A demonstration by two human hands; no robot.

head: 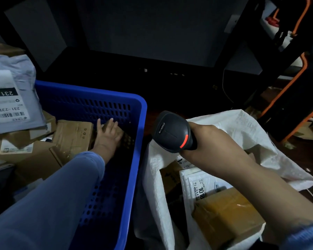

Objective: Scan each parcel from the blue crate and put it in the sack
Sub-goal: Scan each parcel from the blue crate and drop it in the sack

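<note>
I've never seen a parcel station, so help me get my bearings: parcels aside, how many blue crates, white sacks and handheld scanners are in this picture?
Blue crate: 1
White sack: 1
Handheld barcode scanner: 1
Total: 3

Left hand [107, 135], blue sleeve, reaches into blue crate [98, 105], fingers spread flat on small cardboard box [120, 132] among other brown cartons. Right hand [211, 141] grips black barcode scanner [172, 134], red strip lit, above open white woven sack [242, 130]. Sack holds tape-wrapped brown box [228, 213] and white labelled mailer [197, 184]. Grey mailer marked "231" [11, 94] tops pile at crate's left.
</note>
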